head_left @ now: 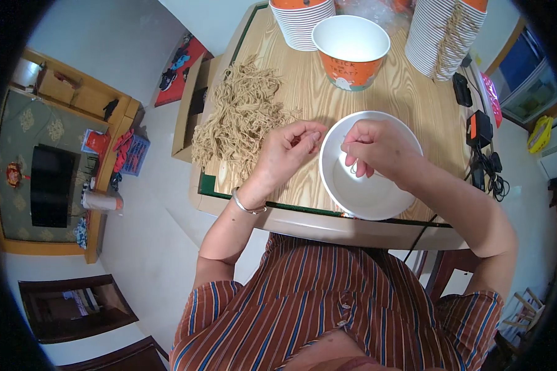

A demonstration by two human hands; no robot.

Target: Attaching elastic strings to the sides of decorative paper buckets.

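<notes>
A white paper bucket [368, 198] stands near the table's front edge, its mouth facing up. Over its opening is my right hand [377, 151], fingers curled together with a thin pale strand [354, 167] seemingly at the fingertips. My left hand [294, 148] is pinched closed just left of the rim. Whatever lies between those fingertips is too small to make out. Beside the left hand spreads a tangled heap of tan cord pieces [241, 111]. Behind the white bucket sits an orange-and-white printed paper bucket [351, 68], upright.
Nested buckets form one stack [303, 28] at the back and another stack [430, 43] at the back right, with tan cords [457, 40] draped down it. Black adapters and cables [479, 133] line the right edge. A cardboard box [189, 114] stands left of the table [303, 93].
</notes>
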